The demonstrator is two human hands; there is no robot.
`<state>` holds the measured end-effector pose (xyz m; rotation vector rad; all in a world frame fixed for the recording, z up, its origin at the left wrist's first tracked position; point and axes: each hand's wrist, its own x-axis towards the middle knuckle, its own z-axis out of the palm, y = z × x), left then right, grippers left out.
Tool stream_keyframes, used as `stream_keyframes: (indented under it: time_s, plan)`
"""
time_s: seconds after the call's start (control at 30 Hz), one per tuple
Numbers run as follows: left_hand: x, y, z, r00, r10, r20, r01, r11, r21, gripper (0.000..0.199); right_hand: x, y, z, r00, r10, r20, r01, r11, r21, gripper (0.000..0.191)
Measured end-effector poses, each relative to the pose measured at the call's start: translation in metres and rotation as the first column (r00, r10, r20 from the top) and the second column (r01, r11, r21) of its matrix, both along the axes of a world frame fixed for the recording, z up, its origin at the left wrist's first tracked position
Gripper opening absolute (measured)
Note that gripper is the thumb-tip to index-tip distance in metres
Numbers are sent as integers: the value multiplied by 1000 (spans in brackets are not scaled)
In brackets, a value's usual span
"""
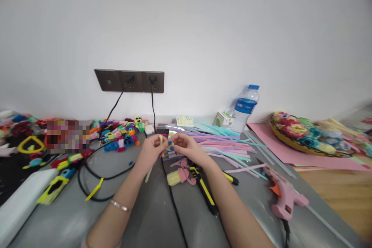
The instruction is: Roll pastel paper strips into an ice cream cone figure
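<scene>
Pinching pale pipe cleaner [161, 139], both hands.

head-worn view, facing table [162, 217], close

pink glue gun [286, 197], blue-capped bottle [245, 108], pastel pipe cleaners [221, 143], grey table [151, 217].

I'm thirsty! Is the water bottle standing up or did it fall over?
Standing up. The water bottle stands by the wall with its blue cap on top, beside a small green box.
</scene>
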<state>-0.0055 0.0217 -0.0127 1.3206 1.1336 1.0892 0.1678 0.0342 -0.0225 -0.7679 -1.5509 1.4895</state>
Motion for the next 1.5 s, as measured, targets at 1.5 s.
stream_keyframes:
  time_s: [1.5]
  plan:
    - [1, 0, -2, 993, -118, -1, 117, 989, -87, 22, 8, 8, 4, 881, -352, -314, 306, 933, -188, 26]
